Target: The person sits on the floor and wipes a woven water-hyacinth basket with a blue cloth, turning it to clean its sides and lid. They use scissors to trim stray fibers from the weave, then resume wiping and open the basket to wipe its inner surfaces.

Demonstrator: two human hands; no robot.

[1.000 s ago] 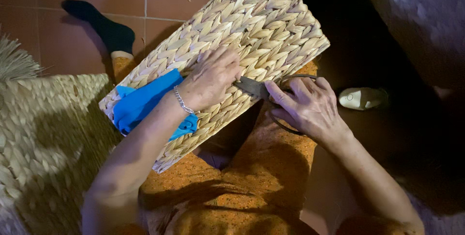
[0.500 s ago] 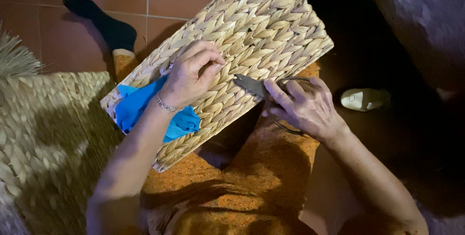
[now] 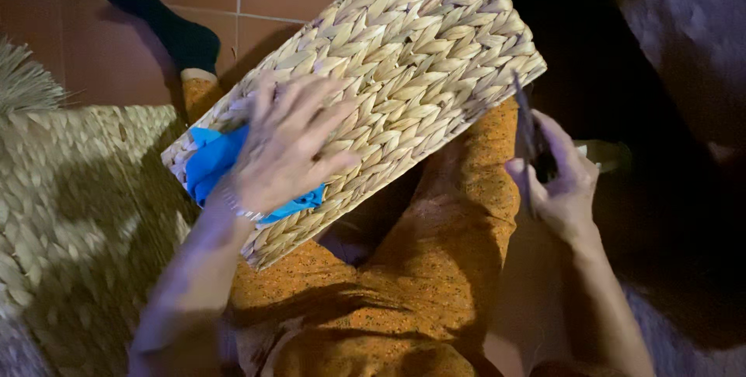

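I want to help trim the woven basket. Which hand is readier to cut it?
Probably the right hand: it holds the scissors beside the basket's edge. The left hand lies flat on the weave, steadying it.

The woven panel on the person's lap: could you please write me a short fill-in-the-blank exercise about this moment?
1. The left hand lies spread on the woven panel, partly covering a ____ cloth.
2. The right hand holds a dark, thin tool off the panel's ____ edge.
3. The panel rests across legs clothed in ____ fabric.
4. On the tiled floor lies a foot in a ____ sock.

Missing words: blue; right; orange; black
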